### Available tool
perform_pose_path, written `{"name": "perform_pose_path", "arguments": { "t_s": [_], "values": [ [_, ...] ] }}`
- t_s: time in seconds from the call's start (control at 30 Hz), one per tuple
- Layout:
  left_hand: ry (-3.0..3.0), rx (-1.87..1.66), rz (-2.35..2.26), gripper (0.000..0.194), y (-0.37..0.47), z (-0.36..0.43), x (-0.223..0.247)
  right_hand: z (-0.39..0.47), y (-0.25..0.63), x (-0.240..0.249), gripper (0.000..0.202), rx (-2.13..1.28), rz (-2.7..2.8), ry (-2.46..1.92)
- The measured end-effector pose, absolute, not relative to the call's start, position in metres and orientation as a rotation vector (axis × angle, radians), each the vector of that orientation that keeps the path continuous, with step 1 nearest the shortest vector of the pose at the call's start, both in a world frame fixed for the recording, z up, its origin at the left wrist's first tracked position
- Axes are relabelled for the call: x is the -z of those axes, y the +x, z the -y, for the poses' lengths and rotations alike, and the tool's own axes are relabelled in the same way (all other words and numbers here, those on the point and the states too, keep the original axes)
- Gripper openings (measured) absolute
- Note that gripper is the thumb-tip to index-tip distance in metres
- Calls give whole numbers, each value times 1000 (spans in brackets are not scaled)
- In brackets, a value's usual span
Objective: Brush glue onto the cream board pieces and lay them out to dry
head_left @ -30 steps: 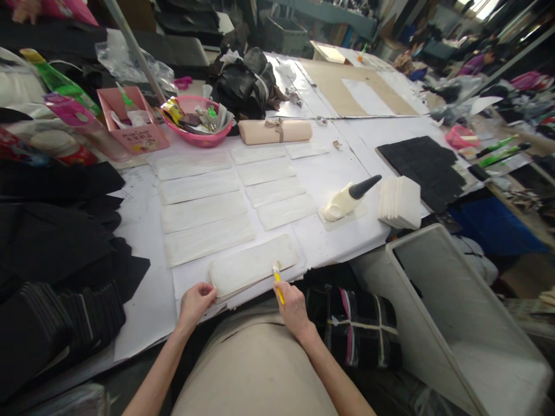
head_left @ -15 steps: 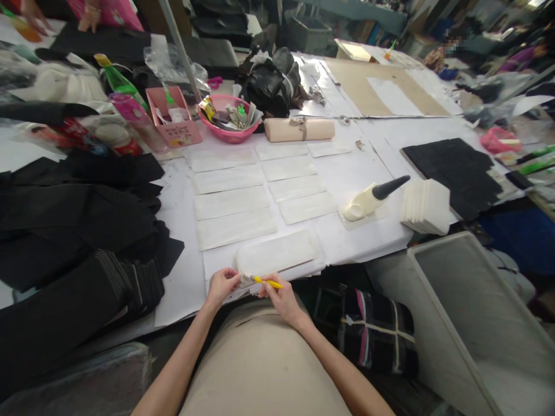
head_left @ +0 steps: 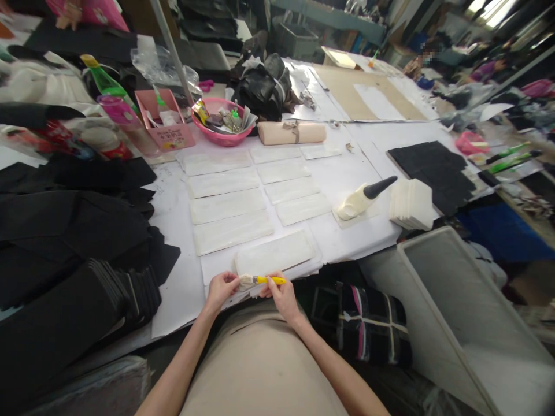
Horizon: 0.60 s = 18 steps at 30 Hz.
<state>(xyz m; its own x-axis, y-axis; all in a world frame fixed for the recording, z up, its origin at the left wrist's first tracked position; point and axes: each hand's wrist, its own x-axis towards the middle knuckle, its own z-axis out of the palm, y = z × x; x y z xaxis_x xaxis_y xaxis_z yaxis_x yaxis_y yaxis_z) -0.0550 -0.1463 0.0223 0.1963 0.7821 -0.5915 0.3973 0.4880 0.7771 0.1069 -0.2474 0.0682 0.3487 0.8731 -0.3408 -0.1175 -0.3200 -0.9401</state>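
Note:
A yellow-handled paintbrush [head_left: 269, 281] lies nearly level in my right hand [head_left: 281, 294], fingers closed round the handle. Its pale bristles point left, over the lower left corner of a white strip [head_left: 276, 254] at the table's near edge. Thumb and fingers of my left hand [head_left: 222, 289] are pinched together at the bristle tips; what they grip, if anything, is too small to make out. Beyond them, several more white strips [head_left: 232, 232] lie in two columns on the white paper. A cream bottle with a black nozzle [head_left: 353, 203] rests tilted to the right.
Black pieces [head_left: 78, 225] are heaped at left. A pink basket [head_left: 223, 138] of small items and a beige roll [head_left: 291, 133] stand behind the strips. White blocks [head_left: 411, 203], a black stack [head_left: 433, 173] and a grey bin [head_left: 433, 289] are at right. Another person's hand [head_left: 69, 14] shows top left.
The brush has turned from a slant to nearly level, its bristles now showing more fully next to my left fingers. The camera view has swung slightly right. The strips lie as before.

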Motion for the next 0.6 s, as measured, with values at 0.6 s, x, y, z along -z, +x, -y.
{"name": "perform_pose_path", "arguments": {
  "t_s": [0.6],
  "values": [
    [1255, -235, -1567, 27, -52, 151, -11, 254, 259, -64, 30, -267, 1489, -2003]
  ]
}}
